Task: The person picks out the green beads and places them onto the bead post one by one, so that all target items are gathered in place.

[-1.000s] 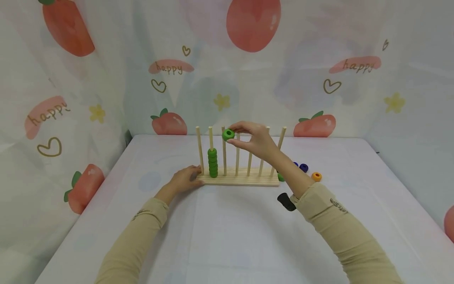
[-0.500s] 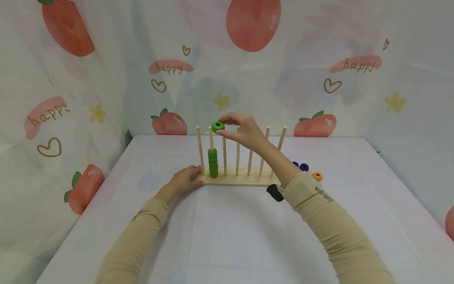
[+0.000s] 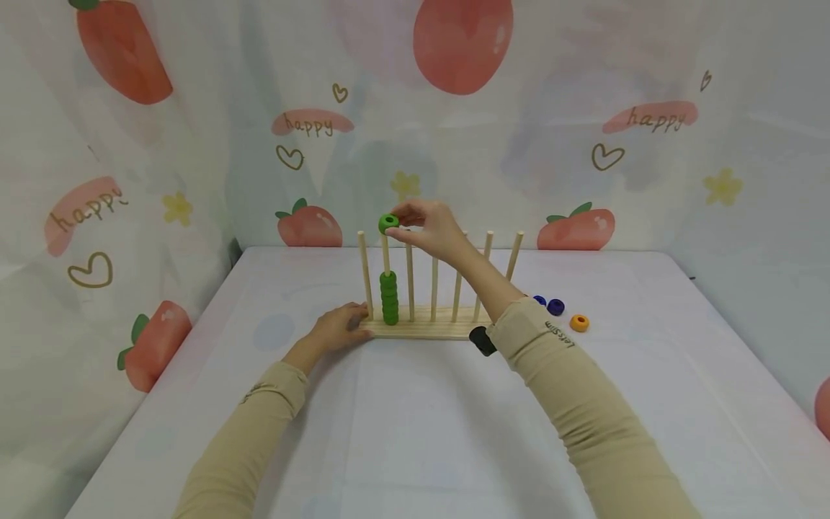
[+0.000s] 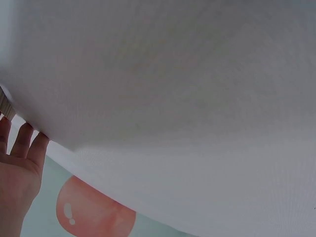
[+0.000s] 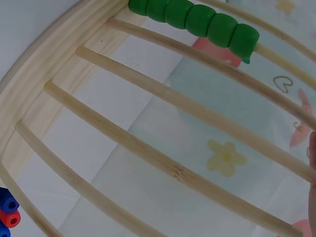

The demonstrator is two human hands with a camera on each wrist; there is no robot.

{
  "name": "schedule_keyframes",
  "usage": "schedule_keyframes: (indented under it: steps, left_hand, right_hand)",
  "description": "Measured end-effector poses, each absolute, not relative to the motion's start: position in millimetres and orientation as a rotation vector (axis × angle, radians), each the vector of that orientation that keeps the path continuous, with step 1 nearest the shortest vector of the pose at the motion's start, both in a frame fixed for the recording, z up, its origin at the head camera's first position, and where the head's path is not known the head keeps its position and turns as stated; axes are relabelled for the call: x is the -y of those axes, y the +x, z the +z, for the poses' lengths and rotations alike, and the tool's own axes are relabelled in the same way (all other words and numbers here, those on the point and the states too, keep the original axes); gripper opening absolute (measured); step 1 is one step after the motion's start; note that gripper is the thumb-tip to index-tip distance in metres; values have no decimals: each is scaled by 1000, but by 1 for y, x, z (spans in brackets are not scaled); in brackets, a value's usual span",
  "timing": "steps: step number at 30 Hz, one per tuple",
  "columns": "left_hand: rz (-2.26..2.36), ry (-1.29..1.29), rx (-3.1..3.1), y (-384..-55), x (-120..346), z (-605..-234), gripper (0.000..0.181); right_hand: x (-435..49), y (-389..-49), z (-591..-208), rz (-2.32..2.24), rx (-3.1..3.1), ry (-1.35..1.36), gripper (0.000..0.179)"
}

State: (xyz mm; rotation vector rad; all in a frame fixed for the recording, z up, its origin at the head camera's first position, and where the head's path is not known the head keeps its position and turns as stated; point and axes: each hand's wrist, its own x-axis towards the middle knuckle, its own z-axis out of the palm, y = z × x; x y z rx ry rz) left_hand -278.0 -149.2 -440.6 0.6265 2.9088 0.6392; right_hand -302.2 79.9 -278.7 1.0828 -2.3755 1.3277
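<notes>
A wooden bead rack with a flat base [image 3: 431, 331] and several upright pegs stands on the table. My right hand [image 3: 429, 229] pinches a green bead [image 3: 388, 223] between thumb and fingers, at the top of the second peg from the left. Whether the peg tip is inside the bead's hole cannot be told. Lower on that same peg sits a stack of green beads [image 3: 389, 298], also visible as a green row [image 5: 197, 19] in the right wrist view. My left hand [image 3: 334, 329] holds the base's left end, thumb in front; its fingers [image 4: 35, 148] reach the wood in the left wrist view.
Right of the rack lie a dark blue bead [image 3: 555, 307], another blue bead [image 3: 540, 300] and an orange bead [image 3: 580, 323]. The right wrist view shows a red bead [image 5: 11, 218] beside blue ones. A black piece [image 3: 483, 341] sits by the right cuff.
My right hand has moved left and slightly up with the green bead, from near the third peg to the top of the second. The left hand and rack stay still.
</notes>
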Motion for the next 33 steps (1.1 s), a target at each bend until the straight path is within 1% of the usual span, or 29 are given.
schedule_keyframes:
  steps: [12,22,28,33]
  left_hand:
    - [664,604,-2914,-276,148,-439,58]
    - [641,643,-2927,-278,148,-441,58]
    - [630,636,-2931,-278,150,-443,60]
    - [649,634,-2930,-278,149,-442,60]
  right_hand:
    - [-74,-302,-281,1211,2389,1090,26]
    - [-74,-298,-280,1096,2475,1043,35]
    - [-73,-295,-281,1010,2465,1096,31]
    - [-74,-295,-280,996,2469,1109,31]
